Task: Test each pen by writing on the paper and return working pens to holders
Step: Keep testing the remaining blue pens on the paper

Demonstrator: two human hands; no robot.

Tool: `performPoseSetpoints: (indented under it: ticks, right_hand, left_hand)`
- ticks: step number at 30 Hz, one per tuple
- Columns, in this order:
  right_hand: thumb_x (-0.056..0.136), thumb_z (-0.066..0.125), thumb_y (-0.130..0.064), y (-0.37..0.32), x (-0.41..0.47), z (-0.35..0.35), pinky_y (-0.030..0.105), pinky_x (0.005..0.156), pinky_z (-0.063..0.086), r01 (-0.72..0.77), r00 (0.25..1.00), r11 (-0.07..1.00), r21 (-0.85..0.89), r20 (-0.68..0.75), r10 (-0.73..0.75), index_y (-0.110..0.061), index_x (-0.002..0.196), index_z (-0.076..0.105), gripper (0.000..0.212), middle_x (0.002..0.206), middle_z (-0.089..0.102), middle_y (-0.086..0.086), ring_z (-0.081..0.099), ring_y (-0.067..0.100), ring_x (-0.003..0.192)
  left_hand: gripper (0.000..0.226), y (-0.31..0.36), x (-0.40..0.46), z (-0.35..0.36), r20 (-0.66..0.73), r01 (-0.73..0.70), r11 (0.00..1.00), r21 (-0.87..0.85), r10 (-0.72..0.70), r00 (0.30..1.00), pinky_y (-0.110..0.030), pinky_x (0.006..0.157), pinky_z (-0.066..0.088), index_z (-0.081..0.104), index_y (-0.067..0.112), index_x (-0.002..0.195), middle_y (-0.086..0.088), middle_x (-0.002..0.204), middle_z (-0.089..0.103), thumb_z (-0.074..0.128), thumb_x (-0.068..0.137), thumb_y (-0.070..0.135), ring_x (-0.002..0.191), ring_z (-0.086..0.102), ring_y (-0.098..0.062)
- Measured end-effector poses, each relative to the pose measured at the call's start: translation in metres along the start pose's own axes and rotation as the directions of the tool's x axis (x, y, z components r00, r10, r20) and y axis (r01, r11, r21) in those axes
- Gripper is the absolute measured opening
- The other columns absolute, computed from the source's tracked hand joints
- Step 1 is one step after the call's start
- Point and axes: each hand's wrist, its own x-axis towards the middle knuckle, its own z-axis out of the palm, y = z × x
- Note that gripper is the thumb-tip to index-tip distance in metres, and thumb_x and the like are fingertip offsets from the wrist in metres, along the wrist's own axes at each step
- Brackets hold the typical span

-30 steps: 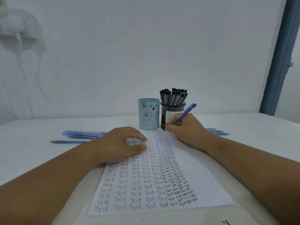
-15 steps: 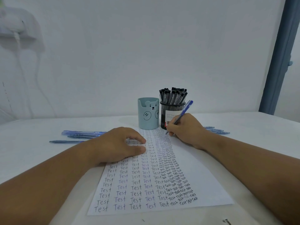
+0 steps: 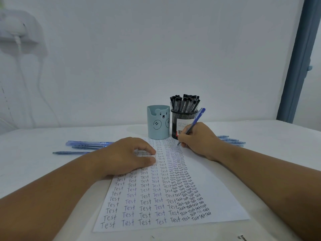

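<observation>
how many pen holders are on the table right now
2. The blue bear holder stands at the paper's far edge; the black mesh holder, full of black pens, stands just right of it, partly behind the right hand.

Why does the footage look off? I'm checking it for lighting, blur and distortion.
Head view: dim, bluish, even light with soft shadows and no glare; wide-angle bending bows the table edge and door frame; the paper and blue pen are sharp.
</observation>
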Motion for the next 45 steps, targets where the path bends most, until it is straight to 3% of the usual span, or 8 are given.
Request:
performPoseSetpoints:
  ticks: [6,11,27,31,37,45]
  right_hand:
    - [0.090,0.065,-0.017,0.0004,-0.0003,0.0003,0.019,0.059,0.046,0.012,1.000,1.000,-0.005,0.007,-0.012,-0.010,0.072,0.073,0.021,0.065,0.072,-0.002,0.058,0.001,0.054]
    - [0.090,0.065,-0.017,-0.0013,-0.0005,0.0003,0.027,0.070,0.054,0.023,1.000,1.000,-0.014,0.007,-0.023,-0.008,0.074,0.074,0.020,0.068,0.074,0.001,0.062,0.008,0.062]
    - [0.091,0.065,-0.019,-0.0007,-0.0001,0.0009,0.027,0.066,0.054,0.027,0.999,0.998,-0.061,-0.017,-0.029,-0.004,0.075,0.073,0.023,0.069,0.073,0.005,0.060,0.008,0.059]
    - [0.091,0.064,-0.019,-0.0005,0.0005,0.0008,0.034,0.070,0.055,0.033,0.999,0.996,-0.077,-0.021,-0.035,-0.001,0.076,0.073,0.025,0.072,0.073,0.010,0.060,0.012,0.062]
    - [0.091,0.065,-0.020,-0.0012,-0.0004,0.0000,0.026,0.065,0.053,0.019,1.000,0.999,-0.049,-0.011,-0.019,-0.007,0.074,0.074,0.023,0.067,0.072,0.003,0.059,0.008,0.058]
    - [0.090,0.064,-0.019,-0.0001,-0.0003,0.0002,0.039,0.075,0.058,0.009,0.999,0.999,-0.048,-0.045,-0.011,-0.003,0.077,0.073,0.022,0.073,0.073,0.010,0.061,0.014,0.063]
  left_hand:
    - [0.035,0.0013,-0.0013,-0.0004,0.008,0.009,1.000,-0.013,-0.009,1.000,-0.027,0.112,0.031,0.070,0.048,0.110,0.029,0.133,0.054,0.070,0.078,0.062,0.128,0.045,0.005]
    - [0.033,0.0026,-0.0018,-0.0006,0.008,0.002,1.000,-0.014,-0.002,1.000,-0.027,0.112,0.031,0.071,0.046,0.110,0.028,0.133,0.055,0.070,0.080,0.059,0.128,0.045,0.005]
    - [0.033,0.0022,-0.0015,-0.0012,0.014,-0.006,1.000,0.010,0.006,1.000,-0.026,0.112,0.032,0.070,0.047,0.111,0.030,0.132,0.055,0.069,0.081,0.060,0.127,0.046,0.007]
    - [0.034,0.0017,-0.0014,-0.0004,0.011,-0.008,1.000,0.013,0.008,1.000,-0.026,0.111,0.033,0.070,0.047,0.111,0.030,0.130,0.056,0.069,0.080,0.061,0.126,0.046,0.007]
    - [0.035,0.0022,-0.0019,-0.0009,0.014,0.001,1.000,0.007,-0.001,1.000,-0.025,0.109,0.031,0.070,0.047,0.111,0.030,0.131,0.055,0.069,0.080,0.061,0.126,0.046,0.007]
    - [0.035,0.0018,-0.0014,-0.0007,0.011,-0.002,1.000,0.001,0.002,1.000,-0.026,0.110,0.032,0.070,0.047,0.111,0.031,0.130,0.056,0.069,0.079,0.062,0.125,0.046,0.008]
